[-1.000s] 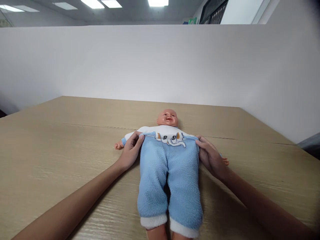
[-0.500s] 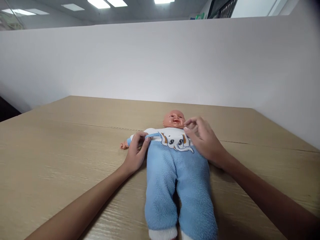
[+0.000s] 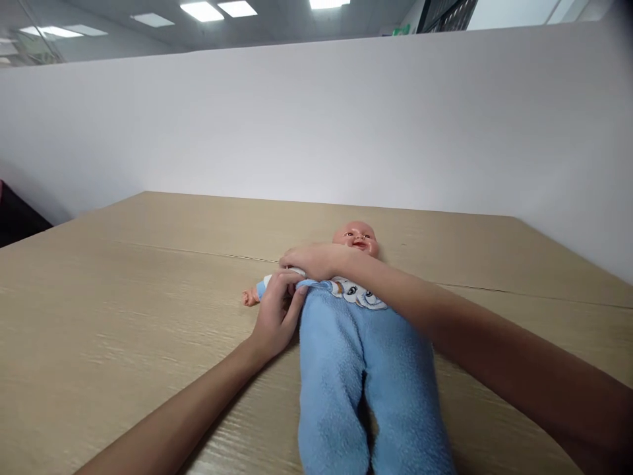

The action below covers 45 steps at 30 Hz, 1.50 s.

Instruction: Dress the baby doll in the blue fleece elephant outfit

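Observation:
A baby doll (image 3: 357,239) lies on its back on the wooden table (image 3: 123,303), head away from me. It wears fleecy light-blue trousers (image 3: 366,369) with a white bib that has an elephant picture. My left hand (image 3: 277,313) pinches the trousers' waistband at the doll's left side, fingers closed on the fabric. My right hand (image 3: 311,259) has reached across the doll's chest and rests closed on the white top near the same corner, its forearm covering part of the bib. One small doll hand (image 3: 248,297) sticks out beside my left hand.
A white partition wall (image 3: 316,125) runs along the far edge of the table. A seam crosses the tabletop behind the doll. Ceiling lights show above the partition.
My right hand left the trousers' right side, rose past the doll's neck and crossed over its chest to the left side. My left hand kept its hold. The view shifted closer.

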Each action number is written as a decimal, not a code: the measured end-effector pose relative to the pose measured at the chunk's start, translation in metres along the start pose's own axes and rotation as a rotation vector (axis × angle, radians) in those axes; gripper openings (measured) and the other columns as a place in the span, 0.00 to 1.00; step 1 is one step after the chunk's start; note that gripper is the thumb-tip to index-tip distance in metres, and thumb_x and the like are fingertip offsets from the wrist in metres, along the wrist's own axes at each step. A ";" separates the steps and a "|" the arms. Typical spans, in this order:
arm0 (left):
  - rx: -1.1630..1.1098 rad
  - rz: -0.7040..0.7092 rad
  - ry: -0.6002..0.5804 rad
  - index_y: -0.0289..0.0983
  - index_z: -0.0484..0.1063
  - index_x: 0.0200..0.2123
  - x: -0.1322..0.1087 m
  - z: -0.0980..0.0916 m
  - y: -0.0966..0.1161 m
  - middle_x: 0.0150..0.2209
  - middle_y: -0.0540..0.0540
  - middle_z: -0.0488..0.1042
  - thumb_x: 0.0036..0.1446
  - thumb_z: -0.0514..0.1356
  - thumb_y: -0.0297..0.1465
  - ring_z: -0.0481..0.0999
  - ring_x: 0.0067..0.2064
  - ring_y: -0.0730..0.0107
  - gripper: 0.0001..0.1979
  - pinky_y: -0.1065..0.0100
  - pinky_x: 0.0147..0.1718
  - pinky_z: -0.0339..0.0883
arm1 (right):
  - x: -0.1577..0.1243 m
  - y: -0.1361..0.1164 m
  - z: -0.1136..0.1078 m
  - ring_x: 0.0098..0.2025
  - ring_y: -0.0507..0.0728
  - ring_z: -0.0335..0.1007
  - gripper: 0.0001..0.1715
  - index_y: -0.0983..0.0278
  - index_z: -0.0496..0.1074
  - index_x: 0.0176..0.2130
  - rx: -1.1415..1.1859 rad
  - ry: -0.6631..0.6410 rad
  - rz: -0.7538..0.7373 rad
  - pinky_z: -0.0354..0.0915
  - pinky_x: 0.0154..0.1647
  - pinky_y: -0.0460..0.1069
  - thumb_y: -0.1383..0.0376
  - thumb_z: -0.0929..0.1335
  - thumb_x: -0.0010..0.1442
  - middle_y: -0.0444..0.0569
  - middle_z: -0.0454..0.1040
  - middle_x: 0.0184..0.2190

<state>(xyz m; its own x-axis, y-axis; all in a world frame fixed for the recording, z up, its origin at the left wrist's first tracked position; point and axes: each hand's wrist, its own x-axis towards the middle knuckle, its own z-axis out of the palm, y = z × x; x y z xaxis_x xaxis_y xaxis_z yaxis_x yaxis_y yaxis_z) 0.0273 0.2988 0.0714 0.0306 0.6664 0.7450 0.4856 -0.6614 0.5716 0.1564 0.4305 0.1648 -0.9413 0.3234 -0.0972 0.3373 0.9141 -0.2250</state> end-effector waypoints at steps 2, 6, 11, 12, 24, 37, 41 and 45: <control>-0.003 0.009 0.009 0.41 0.71 0.46 0.000 0.000 0.001 0.41 0.48 0.74 0.75 0.58 0.27 0.72 0.42 0.66 0.04 0.65 0.41 0.67 | -0.003 -0.003 0.000 0.46 0.63 0.79 0.13 0.62 0.78 0.49 -0.011 0.063 0.002 0.66 0.42 0.53 0.69 0.70 0.65 0.55 0.83 0.50; -0.029 0.020 0.008 0.41 0.70 0.45 -0.002 -0.001 0.006 0.39 0.49 0.71 0.76 0.57 0.28 0.70 0.40 0.69 0.04 0.66 0.41 0.66 | -0.023 -0.002 0.003 0.45 0.63 0.77 0.16 0.63 0.74 0.51 0.055 0.330 0.097 0.64 0.43 0.53 0.62 0.70 0.64 0.55 0.82 0.48; 0.035 0.053 0.025 0.41 0.70 0.47 -0.009 -0.003 0.005 0.41 0.47 0.69 0.75 0.57 0.28 0.71 0.42 0.66 0.04 0.64 0.44 0.69 | -0.049 0.012 0.011 0.46 0.59 0.74 0.15 0.61 0.70 0.51 0.388 0.575 0.158 0.65 0.49 0.52 0.65 0.68 0.63 0.47 0.78 0.46; 0.075 0.082 0.044 0.41 0.71 0.48 -0.011 -0.004 0.004 0.44 0.45 0.69 0.75 0.57 0.28 0.71 0.45 0.64 0.04 0.62 0.47 0.70 | -0.053 0.014 0.012 0.47 0.58 0.74 0.16 0.61 0.70 0.51 0.454 0.586 0.135 0.66 0.50 0.52 0.65 0.68 0.63 0.46 0.77 0.46; -0.160 -0.063 0.164 0.43 0.67 0.51 -0.015 0.003 0.004 0.49 0.43 0.72 0.79 0.50 0.38 0.74 0.53 0.60 0.09 0.56 0.55 0.69 | -0.066 0.005 0.016 0.55 0.60 0.75 0.20 0.61 0.75 0.52 0.476 0.507 0.011 0.68 0.58 0.56 0.72 0.67 0.61 0.51 0.79 0.51; -0.665 -0.894 0.148 0.43 0.66 0.42 -0.003 0.016 -0.008 0.36 0.53 0.71 0.66 0.63 0.54 0.71 0.37 0.71 0.21 0.70 0.39 0.69 | -0.116 -0.026 0.021 0.42 0.61 0.76 0.22 0.59 0.78 0.38 0.630 0.431 0.395 0.66 0.42 0.52 0.44 0.77 0.61 0.45 0.81 0.38; -0.735 -0.904 0.067 0.43 0.68 0.42 0.005 0.014 -0.015 0.41 0.50 0.76 0.60 0.69 0.52 0.75 0.41 0.68 0.22 0.69 0.43 0.72 | -0.116 -0.012 0.038 0.40 0.59 0.76 0.27 0.60 0.76 0.39 0.975 0.555 0.404 0.70 0.40 0.50 0.40 0.76 0.60 0.44 0.80 0.37; -0.645 -0.788 -0.011 0.42 0.72 0.41 0.008 0.009 -0.019 0.44 0.48 0.75 0.61 0.68 0.52 0.74 0.46 0.67 0.21 0.70 0.47 0.71 | -0.119 0.000 0.050 0.34 0.55 0.75 0.26 0.59 0.73 0.39 1.302 0.568 0.353 0.70 0.38 0.48 0.42 0.78 0.60 0.41 0.78 0.32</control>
<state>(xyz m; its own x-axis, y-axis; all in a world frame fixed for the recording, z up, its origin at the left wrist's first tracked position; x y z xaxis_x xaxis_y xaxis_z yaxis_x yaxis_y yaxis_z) 0.0262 0.3200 0.0628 -0.0848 0.9936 0.0748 -0.1929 -0.0901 0.9771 0.2692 0.3798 0.1277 -0.5845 0.8113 -0.0140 0.0325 0.0062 -0.9995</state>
